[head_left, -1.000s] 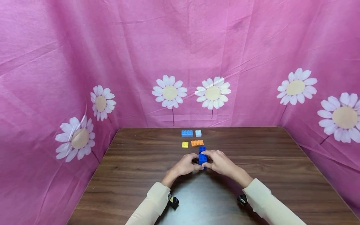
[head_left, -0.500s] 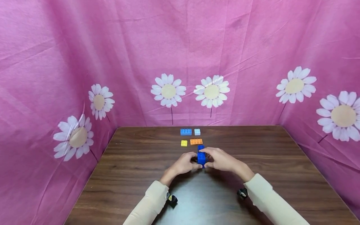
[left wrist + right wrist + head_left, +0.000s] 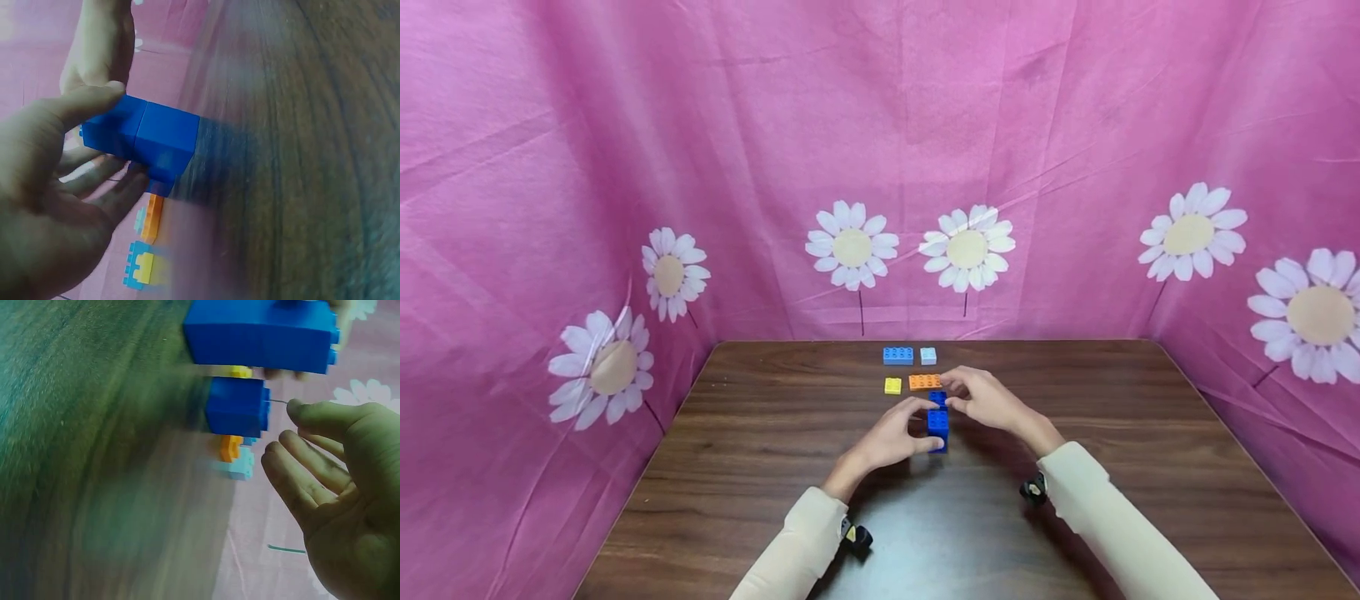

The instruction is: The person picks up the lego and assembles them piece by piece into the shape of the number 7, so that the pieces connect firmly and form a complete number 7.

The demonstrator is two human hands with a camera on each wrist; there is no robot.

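A blue toy-brick build (image 3: 937, 421) stands on the table, two bricks high at the near end with a lower studded part (image 3: 937, 399) behind. My left hand (image 3: 889, 435) grips it, thumb on the near face and fingers on the far side. In the left wrist view the thumb lies over the upper blue brick (image 3: 115, 125), above the lower blue brick (image 3: 165, 137). My right hand (image 3: 992, 402) holds nothing; its loosely bent fingers reach beside the orange brick (image 3: 924, 382). The right wrist view shows its thumb and fingers apart, close to the low blue part (image 3: 234, 406).
A small yellow brick (image 3: 892, 386) lies left of the orange one. Farther back are a mid-blue brick (image 3: 898, 356) and a small pale-blue brick (image 3: 928, 356). Behind the wooden table (image 3: 760, 433) hangs a pink curtain (image 3: 910, 125) with printed daisies.
My right hand has let go of the blue build and moved away from me, to the orange brick. The left hand stays on the build.
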